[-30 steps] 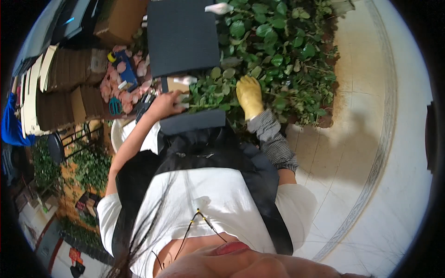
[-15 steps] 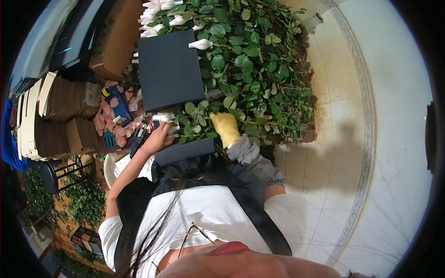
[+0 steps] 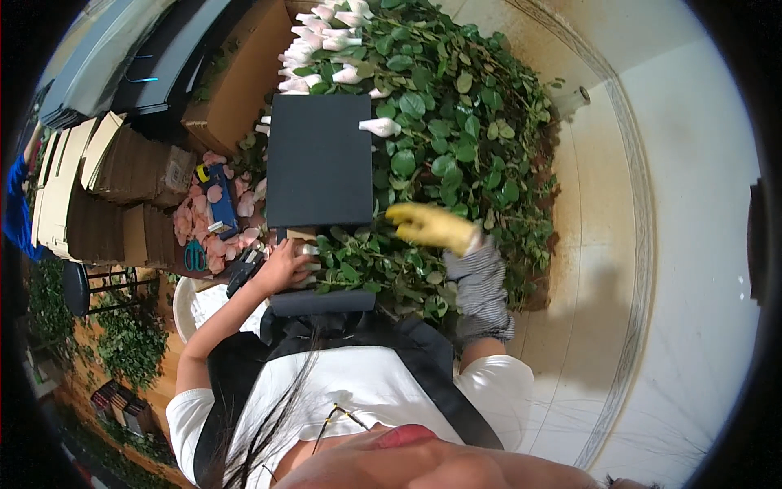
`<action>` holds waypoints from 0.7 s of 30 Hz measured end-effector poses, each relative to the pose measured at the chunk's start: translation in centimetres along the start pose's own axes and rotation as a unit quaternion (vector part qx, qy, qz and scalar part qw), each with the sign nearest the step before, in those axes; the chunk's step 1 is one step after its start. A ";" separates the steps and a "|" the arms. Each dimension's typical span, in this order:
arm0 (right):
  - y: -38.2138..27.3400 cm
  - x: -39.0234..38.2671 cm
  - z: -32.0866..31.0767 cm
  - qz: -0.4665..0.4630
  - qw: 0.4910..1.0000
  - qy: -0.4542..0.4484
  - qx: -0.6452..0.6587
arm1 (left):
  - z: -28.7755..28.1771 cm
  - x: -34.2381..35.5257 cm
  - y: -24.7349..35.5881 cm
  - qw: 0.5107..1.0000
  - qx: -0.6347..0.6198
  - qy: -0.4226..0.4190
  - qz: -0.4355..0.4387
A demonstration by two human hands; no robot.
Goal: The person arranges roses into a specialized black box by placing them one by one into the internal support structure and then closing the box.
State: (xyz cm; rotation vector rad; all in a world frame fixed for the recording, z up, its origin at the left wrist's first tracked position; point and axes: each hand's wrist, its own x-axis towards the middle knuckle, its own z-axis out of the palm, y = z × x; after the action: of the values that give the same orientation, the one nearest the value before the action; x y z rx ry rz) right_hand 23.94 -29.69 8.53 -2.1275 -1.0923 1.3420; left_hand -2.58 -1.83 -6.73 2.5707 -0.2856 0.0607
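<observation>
My left hand (image 3: 283, 265), bare, has its fingers curled on pale sleeved flower heads (image 3: 306, 253) at the left end of a bunch of leafy stems (image 3: 354, 265). The bunch lies between a large dark corrugated board (image 3: 319, 159) and a dark strip (image 3: 322, 302) near my body. My right hand (image 3: 428, 224), in a yellow glove with a striped sleeve, is over the leaves right of the board, fingers stretched out, holding nothing that I can see. A single sleeved bud (image 3: 379, 126) lies on the board's right edge, and more buds (image 3: 322, 37) are piled beyond it.
At left are cardboard stacks (image 3: 142, 232), scattered petals (image 3: 199, 216), teal scissors (image 3: 195, 256), a blue case (image 3: 224, 200), a brown box (image 3: 240, 90) and a black stool (image 3: 75, 289). Blue clothing (image 3: 18, 208) shows at the far left. Tiled floor and a wall (image 3: 684, 244) are at right.
My gloved right hand has come away from the bunch's leaves toward the upper right and straightened its fingers. My left hand remains at the flower heads. The view has shifted.
</observation>
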 end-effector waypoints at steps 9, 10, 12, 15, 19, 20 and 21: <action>-2.6 12.2 -29.4 -0.113 0.698 0.664 -0.245 | 0.7 -0.2 0.0 0.998 0.052 -0.006 -0.022; -0.9 13.4 -31.3 -0.027 0.740 0.606 -0.293 | 0.2 0.2 0.3 0.999 0.044 -0.018 -0.016; 3.0 15.3 -32.8 0.079 0.778 0.512 -0.356 | -0.4 1.2 0.4 0.999 0.021 -0.024 0.003; -1.2 17.7 -28.5 0.135 0.751 0.474 -0.440 | 0.7 -1.6 -0.3 0.999 0.041 -0.026 -0.015; -0.4 14.2 -27.0 0.094 0.729 0.482 -0.477 | 0.8 -0.5 -0.4 0.996 0.079 -0.038 -0.005; -0.3 13.6 -27.9 0.089 0.723 0.472 -0.497 | 1.0 0.0 -0.6 0.996 0.081 -0.035 -0.002; -0.2 12.9 -28.5 0.085 0.716 0.462 -0.516 | 1.3 0.3 -0.5 0.996 0.083 -0.032 0.001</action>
State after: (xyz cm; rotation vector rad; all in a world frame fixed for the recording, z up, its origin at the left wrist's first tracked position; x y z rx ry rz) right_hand 52.09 -17.36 14.39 -3.0504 -1.2546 -0.6513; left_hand -2.21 -2.11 -8.05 2.7407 -0.3200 0.0031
